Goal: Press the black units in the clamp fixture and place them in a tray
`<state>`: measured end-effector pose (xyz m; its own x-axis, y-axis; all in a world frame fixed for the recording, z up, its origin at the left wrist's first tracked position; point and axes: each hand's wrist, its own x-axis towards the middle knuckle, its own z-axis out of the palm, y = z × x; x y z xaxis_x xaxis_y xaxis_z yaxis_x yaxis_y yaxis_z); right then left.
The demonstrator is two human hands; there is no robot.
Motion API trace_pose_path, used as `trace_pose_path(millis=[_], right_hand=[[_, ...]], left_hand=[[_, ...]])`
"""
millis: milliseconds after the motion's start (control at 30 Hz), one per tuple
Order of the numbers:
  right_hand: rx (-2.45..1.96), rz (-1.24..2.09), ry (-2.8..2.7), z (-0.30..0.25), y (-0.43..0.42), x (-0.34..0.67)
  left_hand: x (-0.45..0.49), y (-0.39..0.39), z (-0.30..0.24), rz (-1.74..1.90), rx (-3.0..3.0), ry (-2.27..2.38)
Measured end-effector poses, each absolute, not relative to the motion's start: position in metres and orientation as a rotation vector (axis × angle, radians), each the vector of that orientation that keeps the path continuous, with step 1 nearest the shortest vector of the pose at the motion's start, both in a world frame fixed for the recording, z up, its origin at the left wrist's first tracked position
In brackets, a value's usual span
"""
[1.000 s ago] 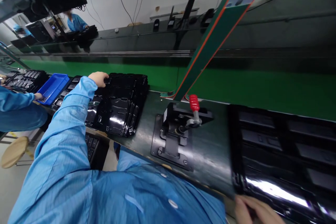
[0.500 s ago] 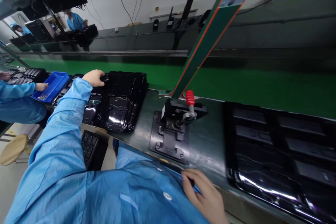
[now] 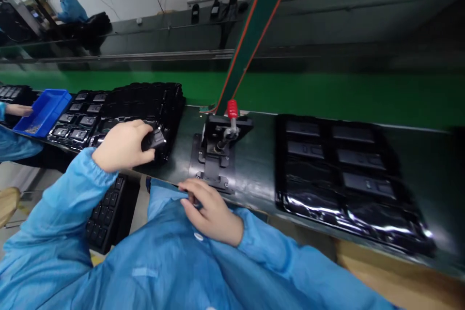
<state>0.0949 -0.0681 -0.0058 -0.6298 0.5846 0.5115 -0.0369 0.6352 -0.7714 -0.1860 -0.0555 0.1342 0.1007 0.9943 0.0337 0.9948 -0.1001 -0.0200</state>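
My left hand (image 3: pixel 125 147) is closed around a small black plastic housing (image 3: pixel 157 139), over the near side of a stack of black blister trays (image 3: pixel 141 99). Close to my body, at the bench's front edge, my right hand (image 3: pixel 212 210) has its fingers curled towards the thumb. Something dark shows between them, too small to make out. Just beyond that hand a toggle-clamp fixture (image 3: pixel 214 155) with a red handle (image 3: pixel 232 109) is fixed on a dark base plate.
At right lies a black tray (image 3: pixel 312 179) with several dark housings in some pockets. A filled tray (image 3: pixel 78 116) and a blue bin (image 3: pixel 47 111) lie at left, with a co-worker's hand (image 3: pixel 20 110) by the bin. A green post (image 3: pixel 250 34) rises behind the fixture.
My left hand has come nearer from the far side of the tray stack, carrying the black housing. My right hand has moved left, to the front of the fixture. The view has shifted right.
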Motion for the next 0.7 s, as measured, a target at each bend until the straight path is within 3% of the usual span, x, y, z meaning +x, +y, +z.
trace_pose_path(millis=[267, 700], right_hand=[[-0.501, 1.06, -2.044, -0.017, -0.08, 0.109], [-0.977, 0.943, -2.211, -0.078, -0.055, 0.152]], left_hand=[[-0.1, -0.095, 0.082, -0.16, -2.423, -2.092], [-0.052, -0.067, -0.025, -0.554, -2.635, -2.275]])
